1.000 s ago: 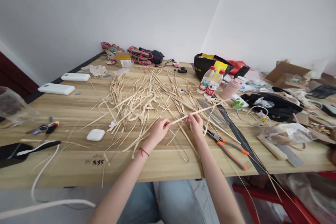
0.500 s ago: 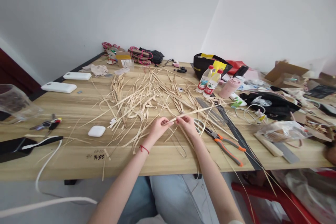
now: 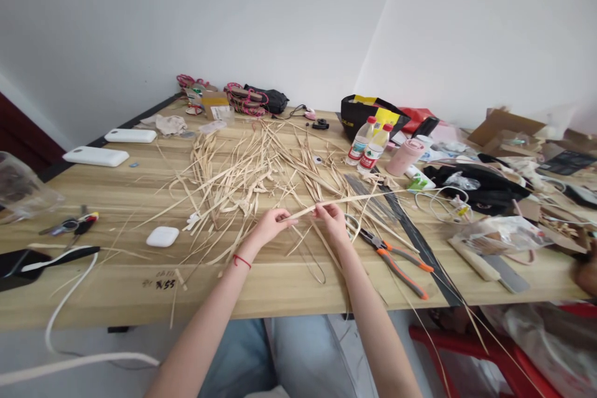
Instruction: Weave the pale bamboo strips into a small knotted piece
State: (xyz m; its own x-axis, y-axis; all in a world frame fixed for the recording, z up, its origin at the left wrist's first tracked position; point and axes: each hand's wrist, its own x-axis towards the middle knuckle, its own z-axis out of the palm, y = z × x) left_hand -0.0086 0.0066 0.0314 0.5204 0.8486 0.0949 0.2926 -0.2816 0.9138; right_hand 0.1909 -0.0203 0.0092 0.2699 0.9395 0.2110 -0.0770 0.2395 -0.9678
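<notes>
A long, flat, pale strip (image 3: pixel 359 198), like straw or split bamboo, stretches between my hands and on past the right one. One end is pinched in the fingers of my left hand (image 3: pixel 272 227). My right hand (image 3: pixel 332 220) grips the same strip a little further along, fingers closed. Behind and below both hands spreads a loose tangle of similar strips (image 3: pixel 228 183) on the wooden table (image 3: pixel 224 301). Pliers with orange and grey handles (image 3: pixel 396 261) lie to the right of my right hand, jaws toward it.
Two red-capped bottles (image 3: pixel 370 152) and a pink cup (image 3: pixel 405 157) stand at the back right, near a black bag (image 3: pixel 357 115). A white earphone case (image 3: pixel 162 236) lies left of my left hand. Keys (image 3: pixel 72 224) and two white devices (image 3: pixel 96 156) are further left.
My left hand has moved slightly left, so the gap between my hands is wider and more strip shows there. My right hand still grips the strip. The whole view has shifted a little.
</notes>
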